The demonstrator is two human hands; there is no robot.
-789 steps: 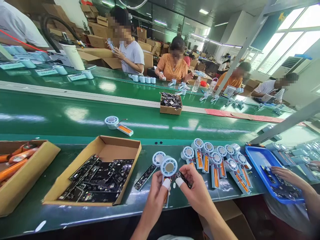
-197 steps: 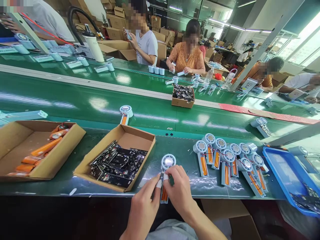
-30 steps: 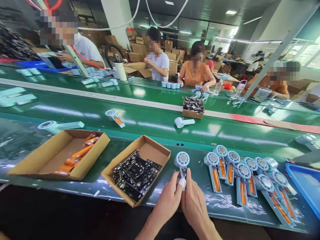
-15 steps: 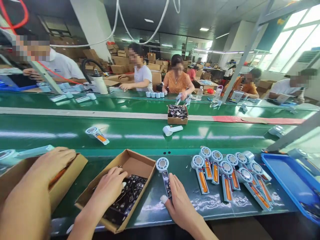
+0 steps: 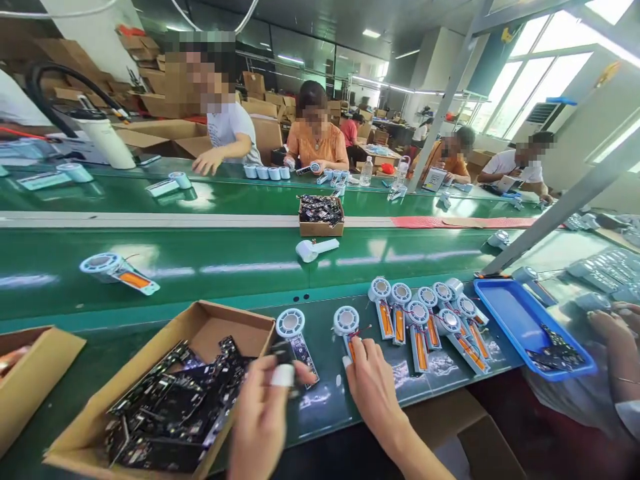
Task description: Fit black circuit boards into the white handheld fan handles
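Observation:
My left hand, blurred by motion, pinches a small dark circuit board, with a white cover on its thumb. Just beyond it lies a pale blue handheld fan with a circuit board in its handle. My right hand has its fingers closed around the handle of another pale blue handheld fan, which lies on the bench; an orange part shows in the handle. Left of my left hand stands a cardboard box of loose circuit boards.
Several fans with orange parts lie to the right, before a blue tray holding dark boards. A second cardboard box is at left. On the green belt are a fan and a white piece. Co-workers sit opposite and at right.
My left hand has come out of the box with a circuit board. My right hand has moved from one fan to another on its right. The view has turned right; the arm at left is gone.

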